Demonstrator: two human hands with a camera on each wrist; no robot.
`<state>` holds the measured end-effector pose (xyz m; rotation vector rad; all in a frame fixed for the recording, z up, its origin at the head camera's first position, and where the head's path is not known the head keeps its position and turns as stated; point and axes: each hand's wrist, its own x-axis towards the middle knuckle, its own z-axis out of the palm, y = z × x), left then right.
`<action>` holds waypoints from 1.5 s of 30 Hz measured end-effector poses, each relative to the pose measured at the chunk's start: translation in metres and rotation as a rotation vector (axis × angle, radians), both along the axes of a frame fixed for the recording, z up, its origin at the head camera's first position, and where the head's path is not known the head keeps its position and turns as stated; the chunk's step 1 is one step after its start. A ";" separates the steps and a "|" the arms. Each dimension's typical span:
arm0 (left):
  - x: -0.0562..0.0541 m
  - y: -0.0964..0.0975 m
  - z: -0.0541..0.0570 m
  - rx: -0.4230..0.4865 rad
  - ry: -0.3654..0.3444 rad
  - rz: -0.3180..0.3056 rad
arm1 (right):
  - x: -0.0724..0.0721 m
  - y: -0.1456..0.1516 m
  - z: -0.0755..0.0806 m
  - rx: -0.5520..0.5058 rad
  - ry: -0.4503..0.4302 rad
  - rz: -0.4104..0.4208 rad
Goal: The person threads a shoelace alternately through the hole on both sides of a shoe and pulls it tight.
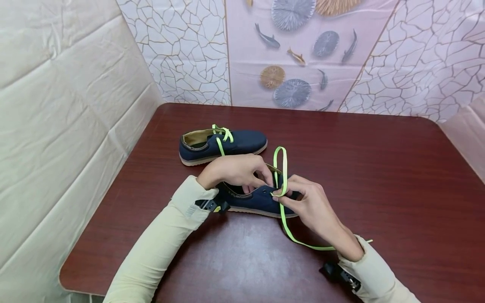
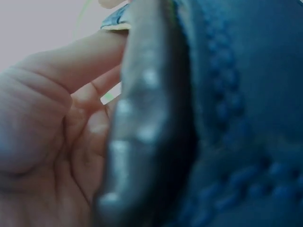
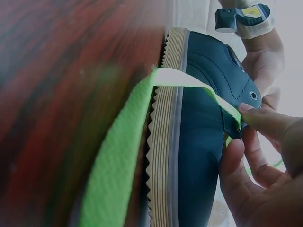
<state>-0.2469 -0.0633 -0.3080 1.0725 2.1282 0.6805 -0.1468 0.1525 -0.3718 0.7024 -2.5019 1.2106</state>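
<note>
A navy shoe (image 1: pixel 251 203) lies on its sole, toe to the right. My left hand (image 1: pixel 248 170) reaches over its opening with bent fingers inside and grips the upper near the eyelets; the left wrist view shows the collar blurred up close beside the palm. Beside the lacing edge, my right hand (image 1: pixel 312 204) pinches a flat neon-green shoelace (image 3: pixel 111 161) between thumb and fingertips, just below a metal eyelet (image 3: pixel 253 95). The lace loops up above the shoe, and a long tail runs down over the side onto the table. Part of the toe is hidden behind the right hand.
A second navy shoe (image 1: pixel 248 142) with a tied green lace stands just behind, toe to the right. Both rest on a dark red-brown table (image 1: pixel 379 168). A pale cloth wall (image 1: pixel 75 126) borders the left side, and a patterned backdrop (image 1: pixel 189 50) rises at the back.
</note>
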 end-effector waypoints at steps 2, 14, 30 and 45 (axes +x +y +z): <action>0.000 0.000 0.000 -0.001 0.027 -0.010 | 0.001 -0.001 -0.001 -0.014 -0.020 0.015; 0.005 -0.007 0.012 -0.072 0.120 0.129 | 0.012 -0.002 0.005 -0.149 -0.229 0.060; -0.001 -0.042 0.039 0.028 0.149 0.343 | 0.016 -0.002 0.007 -0.146 -0.446 0.104; 0.001 -0.050 0.047 0.182 0.137 0.585 | 0.011 0.002 0.007 -0.204 -0.637 0.208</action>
